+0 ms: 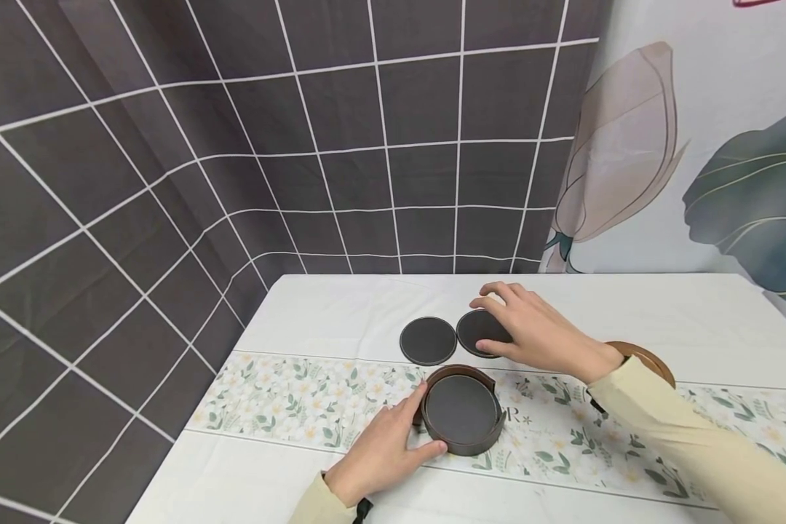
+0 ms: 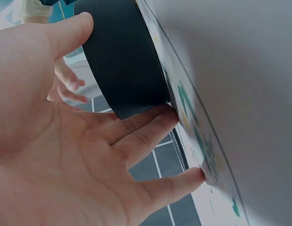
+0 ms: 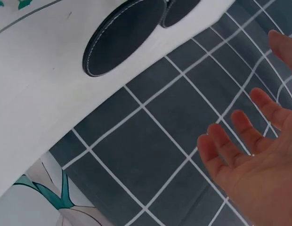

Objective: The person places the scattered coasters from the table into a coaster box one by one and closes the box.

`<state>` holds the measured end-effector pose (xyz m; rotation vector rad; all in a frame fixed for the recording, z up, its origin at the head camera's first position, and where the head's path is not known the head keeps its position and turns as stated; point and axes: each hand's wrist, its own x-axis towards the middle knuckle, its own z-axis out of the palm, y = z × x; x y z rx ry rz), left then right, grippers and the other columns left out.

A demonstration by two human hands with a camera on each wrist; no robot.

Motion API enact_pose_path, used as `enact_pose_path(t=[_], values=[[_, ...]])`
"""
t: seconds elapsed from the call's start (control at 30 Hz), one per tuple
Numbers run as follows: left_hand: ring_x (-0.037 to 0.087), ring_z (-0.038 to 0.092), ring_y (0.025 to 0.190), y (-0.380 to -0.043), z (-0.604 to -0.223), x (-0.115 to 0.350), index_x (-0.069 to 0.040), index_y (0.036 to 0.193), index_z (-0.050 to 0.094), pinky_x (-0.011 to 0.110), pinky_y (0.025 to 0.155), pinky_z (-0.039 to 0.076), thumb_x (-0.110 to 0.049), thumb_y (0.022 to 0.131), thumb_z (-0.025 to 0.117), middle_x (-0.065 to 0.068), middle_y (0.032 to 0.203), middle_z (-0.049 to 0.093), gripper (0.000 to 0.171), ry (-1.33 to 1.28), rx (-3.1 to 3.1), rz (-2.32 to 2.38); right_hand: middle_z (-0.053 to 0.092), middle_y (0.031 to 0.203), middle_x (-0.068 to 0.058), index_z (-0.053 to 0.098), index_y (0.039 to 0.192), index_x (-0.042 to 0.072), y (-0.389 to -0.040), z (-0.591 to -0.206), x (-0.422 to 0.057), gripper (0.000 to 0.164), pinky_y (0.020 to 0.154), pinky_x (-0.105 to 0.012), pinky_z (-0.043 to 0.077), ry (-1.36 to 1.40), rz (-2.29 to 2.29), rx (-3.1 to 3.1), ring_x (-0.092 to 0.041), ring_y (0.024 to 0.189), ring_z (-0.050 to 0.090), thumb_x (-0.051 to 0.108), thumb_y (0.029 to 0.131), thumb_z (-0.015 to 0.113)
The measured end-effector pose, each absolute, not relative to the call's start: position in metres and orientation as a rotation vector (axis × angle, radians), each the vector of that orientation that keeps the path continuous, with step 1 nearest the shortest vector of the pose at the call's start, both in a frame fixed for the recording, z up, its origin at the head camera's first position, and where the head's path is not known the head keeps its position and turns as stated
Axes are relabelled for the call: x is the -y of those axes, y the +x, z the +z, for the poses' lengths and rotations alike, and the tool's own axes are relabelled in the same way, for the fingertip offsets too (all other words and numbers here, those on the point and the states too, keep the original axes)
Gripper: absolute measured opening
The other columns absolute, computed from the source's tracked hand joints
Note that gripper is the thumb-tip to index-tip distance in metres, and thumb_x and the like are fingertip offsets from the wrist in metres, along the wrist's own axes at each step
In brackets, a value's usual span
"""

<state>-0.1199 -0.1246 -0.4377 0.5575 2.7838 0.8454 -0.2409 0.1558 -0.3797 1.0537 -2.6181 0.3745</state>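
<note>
A round dark coaster holder [image 1: 495,437] with a raised, notched wall stands on the table, and a black coaster [image 1: 461,409] lies inside it. My left hand [image 1: 386,444] rests against the holder's left side, thumb and fingers spread along it; the left wrist view shows the fingers [image 2: 150,127] at the wall's lower edge. Two more black coasters lie flat behind the holder: a left one [image 1: 428,340] and a right one [image 1: 471,331]. Above the right coaster hovers my right hand [image 1: 524,327], fingers loosely bent and nothing held. White stitching edges the coaster [image 3: 127,37] in the right wrist view.
A brown round piece [image 1: 651,362] lies to the right, partly hidden by my right sleeve. A floral band [image 1: 275,397] crosses the white tablecloth. Dark tiled-pattern curtain [image 1: 393,175] hangs along the back and left, with a flower-print sheet [image 1: 629,182] at the right.
</note>
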Motion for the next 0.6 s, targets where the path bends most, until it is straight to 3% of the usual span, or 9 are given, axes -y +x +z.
enact_pose_path(t=[0.6], values=[[0.036, 0.054, 0.135, -0.120, -0.436, 0.124, -0.013, 0.162, 0.028, 0.057, 0.110, 0.044, -0.055, 0.094, 0.069, 0.012, 0.153, 0.052, 0.090, 0.552, -2.781, 0.842, 0.052, 0.148, -0.018, 0.056, 0.144, 0.011, -0.269, -0.409, -0.152, 0.066, 0.103, -0.065, 0.044, 1.058, 0.331, 2.782, -0.045, 0.134, 0.049, 0.042, 0.090, 0.079]])
